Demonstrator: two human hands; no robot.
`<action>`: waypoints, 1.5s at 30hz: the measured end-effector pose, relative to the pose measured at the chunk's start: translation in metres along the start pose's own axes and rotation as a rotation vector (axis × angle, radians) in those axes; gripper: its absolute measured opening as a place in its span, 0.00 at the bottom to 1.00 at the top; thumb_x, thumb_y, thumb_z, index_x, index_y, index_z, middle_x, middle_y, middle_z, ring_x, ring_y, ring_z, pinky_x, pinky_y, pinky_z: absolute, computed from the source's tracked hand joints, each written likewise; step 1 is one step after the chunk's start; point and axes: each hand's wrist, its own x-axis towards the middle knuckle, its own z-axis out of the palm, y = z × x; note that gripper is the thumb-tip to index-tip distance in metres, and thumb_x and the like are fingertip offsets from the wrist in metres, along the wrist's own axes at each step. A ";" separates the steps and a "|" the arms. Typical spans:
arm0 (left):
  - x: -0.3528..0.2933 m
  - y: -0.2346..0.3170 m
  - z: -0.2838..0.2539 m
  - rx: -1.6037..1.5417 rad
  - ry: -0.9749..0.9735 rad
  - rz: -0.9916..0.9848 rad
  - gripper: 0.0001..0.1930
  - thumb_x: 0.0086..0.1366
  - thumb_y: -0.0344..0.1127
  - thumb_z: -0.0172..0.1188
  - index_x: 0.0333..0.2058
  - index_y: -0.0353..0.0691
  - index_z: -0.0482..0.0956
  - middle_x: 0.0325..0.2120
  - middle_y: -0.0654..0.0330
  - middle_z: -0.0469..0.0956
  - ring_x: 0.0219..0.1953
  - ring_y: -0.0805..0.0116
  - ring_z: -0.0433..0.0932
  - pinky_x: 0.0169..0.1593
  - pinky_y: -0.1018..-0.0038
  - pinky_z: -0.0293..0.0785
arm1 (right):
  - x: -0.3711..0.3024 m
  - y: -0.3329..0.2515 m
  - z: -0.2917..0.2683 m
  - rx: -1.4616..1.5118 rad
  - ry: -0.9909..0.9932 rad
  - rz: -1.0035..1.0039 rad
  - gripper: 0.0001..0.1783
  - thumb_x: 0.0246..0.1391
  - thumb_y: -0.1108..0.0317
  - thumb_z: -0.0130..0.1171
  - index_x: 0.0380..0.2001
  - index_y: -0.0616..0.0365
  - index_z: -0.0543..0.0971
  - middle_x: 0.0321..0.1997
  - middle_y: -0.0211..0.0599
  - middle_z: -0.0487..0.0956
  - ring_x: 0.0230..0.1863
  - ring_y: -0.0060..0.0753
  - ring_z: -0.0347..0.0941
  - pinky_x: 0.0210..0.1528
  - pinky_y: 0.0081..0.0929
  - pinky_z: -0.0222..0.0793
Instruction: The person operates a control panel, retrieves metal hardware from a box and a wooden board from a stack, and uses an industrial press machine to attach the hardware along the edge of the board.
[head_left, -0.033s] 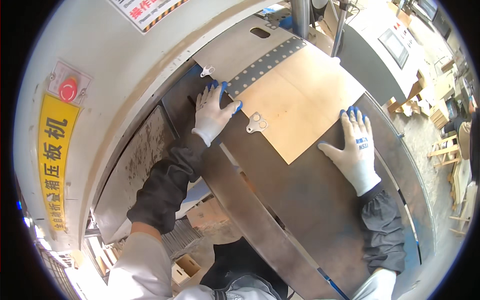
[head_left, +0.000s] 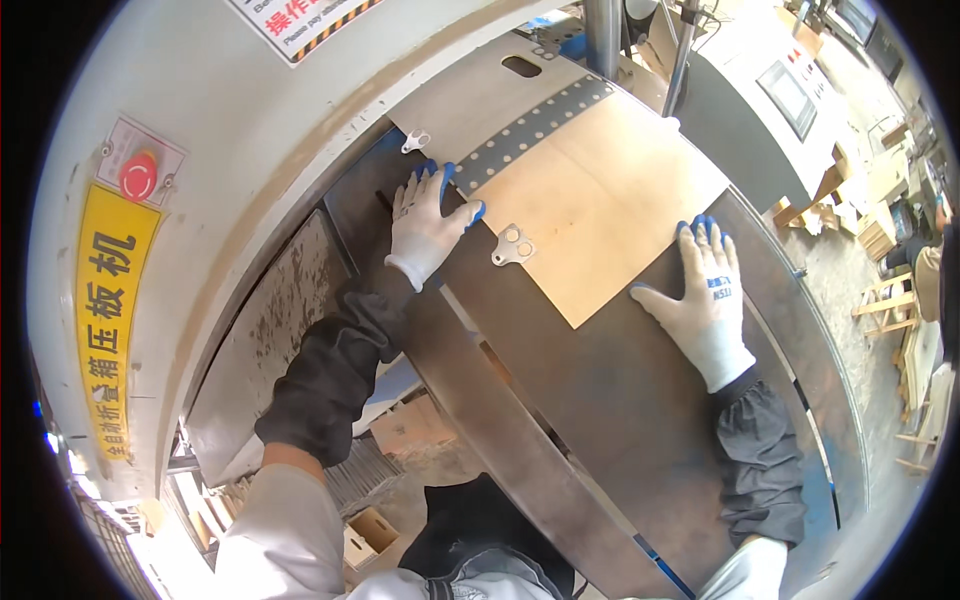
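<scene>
A thin wooden panel lies flat on the dark metal table. Across it runs a grey metal strip dotted with rivets, and an oval slot shows near its far end. Two small metal plates with holes stick out from its left edge: a near bracket and a far bracket. My left hand, in a white glove with blue fingertips, rests at the panel's left edge by the strip's end, fingers apart. My right hand, gloved alike, lies spread at the panel's near right edge, its fingertips touching or close to it.
A large white machine body with a red stop button curves along the left. Metal posts rise behind the panel. Long slots cut the table. A control cabinet stands at the far right, near wooden stools and scraps.
My right hand has shifted very slightly to the left along the panel's edge. The left hand and the panel stay in place.
</scene>
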 end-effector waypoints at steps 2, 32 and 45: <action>0.004 0.009 -0.001 -0.009 -0.005 -0.024 0.41 0.66 0.58 0.64 0.69 0.35 0.68 0.71 0.38 0.65 0.74 0.39 0.58 0.77 0.49 0.47 | 0.004 -0.002 -0.005 0.000 -0.007 0.013 0.54 0.54 0.39 0.69 0.70 0.70 0.67 0.75 0.67 0.65 0.80 0.59 0.55 0.82 0.50 0.41; 0.075 -0.020 0.007 0.318 0.207 -0.019 0.37 0.68 0.63 0.58 0.66 0.43 0.74 0.70 0.45 0.68 0.74 0.45 0.59 0.77 0.47 0.47 | 0.005 -0.004 -0.004 -0.048 -0.002 0.058 0.50 0.54 0.42 0.72 0.68 0.66 0.68 0.74 0.61 0.68 0.79 0.59 0.57 0.81 0.54 0.43; 0.176 -0.025 0.046 0.172 -0.163 -0.168 0.45 0.71 0.69 0.49 0.77 0.48 0.56 0.80 0.52 0.48 0.79 0.49 0.51 0.78 0.56 0.51 | 0.009 -0.004 0.002 0.025 0.034 -0.002 0.51 0.51 0.47 0.76 0.67 0.73 0.69 0.71 0.67 0.70 0.77 0.60 0.61 0.81 0.53 0.47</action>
